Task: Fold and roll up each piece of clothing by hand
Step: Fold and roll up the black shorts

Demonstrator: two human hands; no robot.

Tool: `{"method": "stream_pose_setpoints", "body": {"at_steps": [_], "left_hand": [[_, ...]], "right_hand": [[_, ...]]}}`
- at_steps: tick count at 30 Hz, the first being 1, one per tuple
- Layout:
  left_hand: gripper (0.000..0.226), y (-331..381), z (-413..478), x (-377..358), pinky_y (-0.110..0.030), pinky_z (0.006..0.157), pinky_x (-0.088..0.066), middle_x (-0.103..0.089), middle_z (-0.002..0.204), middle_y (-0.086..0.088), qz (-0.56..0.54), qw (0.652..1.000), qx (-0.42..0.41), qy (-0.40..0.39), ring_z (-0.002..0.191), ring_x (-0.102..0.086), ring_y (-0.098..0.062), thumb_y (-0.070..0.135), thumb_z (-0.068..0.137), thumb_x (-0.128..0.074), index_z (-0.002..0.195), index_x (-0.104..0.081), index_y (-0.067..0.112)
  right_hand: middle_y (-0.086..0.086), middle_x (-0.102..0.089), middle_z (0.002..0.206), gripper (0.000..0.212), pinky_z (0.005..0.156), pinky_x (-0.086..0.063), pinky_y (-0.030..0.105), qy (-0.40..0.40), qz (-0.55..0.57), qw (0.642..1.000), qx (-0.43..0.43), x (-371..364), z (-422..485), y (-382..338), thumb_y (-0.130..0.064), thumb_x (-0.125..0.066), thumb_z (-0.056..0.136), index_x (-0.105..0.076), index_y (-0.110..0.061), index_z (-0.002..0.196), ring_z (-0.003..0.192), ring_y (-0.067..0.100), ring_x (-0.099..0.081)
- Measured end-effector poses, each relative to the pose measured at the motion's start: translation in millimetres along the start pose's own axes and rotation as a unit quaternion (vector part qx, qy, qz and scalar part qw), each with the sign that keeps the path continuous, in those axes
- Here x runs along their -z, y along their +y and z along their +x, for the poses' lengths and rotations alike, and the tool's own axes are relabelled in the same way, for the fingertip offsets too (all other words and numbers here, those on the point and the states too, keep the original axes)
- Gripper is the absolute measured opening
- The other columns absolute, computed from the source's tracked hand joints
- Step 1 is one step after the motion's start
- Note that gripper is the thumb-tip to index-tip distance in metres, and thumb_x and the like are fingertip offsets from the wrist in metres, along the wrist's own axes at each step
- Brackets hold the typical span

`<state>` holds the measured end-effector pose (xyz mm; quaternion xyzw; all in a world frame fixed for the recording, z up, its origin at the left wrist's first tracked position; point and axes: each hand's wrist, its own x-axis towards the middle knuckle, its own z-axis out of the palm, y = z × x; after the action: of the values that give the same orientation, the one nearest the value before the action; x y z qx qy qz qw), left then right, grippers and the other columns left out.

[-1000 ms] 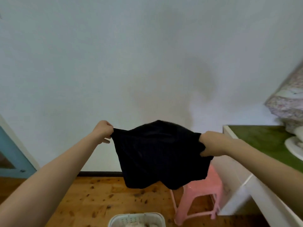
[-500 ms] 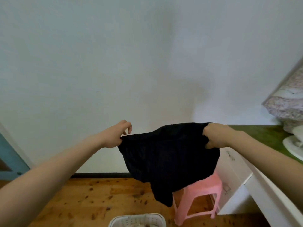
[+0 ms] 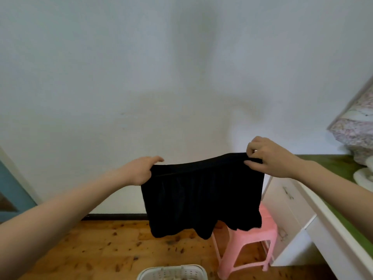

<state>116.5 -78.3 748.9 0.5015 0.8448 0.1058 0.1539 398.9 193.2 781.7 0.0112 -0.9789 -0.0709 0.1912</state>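
Note:
A pair of black shorts (image 3: 201,197) hangs in the air in front of the white wall, waistband up and stretched flat. My left hand (image 3: 141,170) grips the left end of the waistband. At the right end, my right hand (image 3: 268,156) pinches the band between thumb and fingers. The two leg openings dangle free above the wooden floor.
A white laundry basket (image 3: 173,272) sits on the floor at the bottom edge. A pink plastic stool (image 3: 260,235) stands behind the shorts. To the right is a white desk with a green top (image 3: 331,164) and drawers, with a floral bundle (image 3: 357,130) on it.
The shorts went from a bunched, slanted hang to a flat spread with the waistband level. Both hands shifted their hold along the band and moved right and slightly up.

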Motion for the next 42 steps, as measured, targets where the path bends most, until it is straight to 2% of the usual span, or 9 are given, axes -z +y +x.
{"method": "stream_pose_setpoints", "body": {"at_steps": [4,9,15,17,22,27,33,38,42], "left_hand": [[0.075,-6.3,0.9,14.8,-0.029,0.073,-0.054,-0.054,0.119,-0.008,-0.224,0.974,0.034,0.025,0.103,-0.060,-0.030,-0.013,0.082,-0.028,0.141,-0.038,0.033],[0.077,-17.2,-10.3,24.8,-0.021,0.107,-0.030,-0.043,0.134,0.011,-0.115,0.987,-0.109,-0.022,0.126,-0.038,-0.004,-0.021,0.075,-0.030,0.111,-0.062,0.038],[0.022,-40.0,-16.7,25.4,-0.027,0.070,-0.040,-0.057,0.080,-0.002,0.092,0.989,0.062,-0.103,0.072,-0.050,-0.017,0.016,0.081,-0.039,0.069,-0.058,0.015],[0.039,-48.0,-19.9,27.6,-0.029,0.062,-0.035,-0.049,0.071,-0.004,0.131,0.980,0.115,-0.098,0.059,-0.044,-0.019,0.035,0.093,-0.036,0.062,-0.042,0.012],[0.078,-60.6,-28.6,42.8,-0.029,0.080,-0.046,-0.071,0.084,-0.001,0.078,0.982,0.150,-0.078,0.069,-0.070,-0.013,0.073,0.086,-0.032,0.094,-0.070,0.006],[0.057,-71.7,-35.5,68.2,-0.022,0.058,-0.042,-0.070,0.065,-0.004,0.136,0.983,0.114,-0.048,0.059,-0.063,-0.011,0.065,0.074,-0.066,0.068,-0.062,0.008],[0.050,-78.5,-28.8,81.2,-0.029,0.056,-0.038,-0.056,0.065,-0.006,0.182,0.976,0.114,0.033,0.058,-0.049,-0.019,0.049,0.092,-0.051,0.064,-0.051,0.008],[0.031,-66.7,-35.7,82.8,-0.029,0.073,-0.051,-0.070,0.084,0.001,0.158,0.981,0.000,0.108,0.078,-0.064,-0.017,0.043,0.089,-0.052,0.089,-0.069,0.016],[0.052,-51.9,-34.2,81.1,-0.028,0.049,-0.033,-0.046,0.055,-0.002,0.337,0.933,0.057,0.111,0.057,-0.046,-0.023,0.046,0.092,-0.046,0.055,-0.041,0.010]], "right_hand": [[-0.008,-0.060,0.096,0.043,0.074,-0.046,0.032,-0.060,-0.004,0.995,-0.074,8.7,12.5,5.5,-0.037,-0.059,0.091,-0.068,-0.009,0.060,0.093,0.018,-0.051],[-0.013,-0.057,0.108,0.042,0.074,-0.043,0.030,-0.229,-0.023,0.958,-0.172,8.8,29.5,8.8,-0.047,-0.043,0.097,-0.067,-0.013,0.092,0.087,0.016,-0.057],[-0.006,-0.063,0.095,0.029,0.080,-0.047,0.030,-0.206,0.132,0.948,-0.204,-1.4,46.9,-3.4,-0.039,-0.048,0.097,-0.066,-0.016,0.092,0.087,0.016,-0.059],[-0.005,-0.063,0.084,0.022,0.074,-0.046,0.027,-0.209,0.180,0.939,-0.203,2.0,49.6,-9.2,-0.034,-0.053,0.096,-0.065,-0.023,0.081,0.080,0.015,-0.060],[0.005,-0.069,0.087,0.018,0.073,-0.048,0.028,-0.224,0.194,0.939,-0.176,4.4,59.9,-22.1,-0.022,-0.056,0.094,-0.072,-0.027,0.091,0.078,0.018,-0.062],[-0.010,-0.070,0.107,0.032,0.087,-0.048,0.023,-0.208,0.222,0.940,-0.155,10.4,67.1,-30.1,-0.010,-0.054,0.095,-0.067,-0.026,0.119,0.090,0.009,-0.066],[0.009,-0.061,0.111,0.021,0.083,-0.047,0.037,-0.266,0.173,0.941,-0.121,9.3,75.4,-33.1,-0.016,-0.054,0.085,-0.065,0.001,0.089,0.096,0.028,-0.059],[0.022,-0.062,0.096,0.087,0.067,-0.047,0.040,-0.247,0.056,0.959,-0.126,-4.2,76.6,-23.7,-0.080,-0.041,0.067,-0.057,0.005,0.077,0.081,0.037,-0.060],[-0.003,-0.064,0.096,0.048,0.077,-0.049,0.037,-0.152,0.071,0.974,-0.151,-0.7,83.9,-18.6,-0.046,-0.049,0.091,-0.064,-0.005,0.073,0.079,0.018,-0.060]]}}
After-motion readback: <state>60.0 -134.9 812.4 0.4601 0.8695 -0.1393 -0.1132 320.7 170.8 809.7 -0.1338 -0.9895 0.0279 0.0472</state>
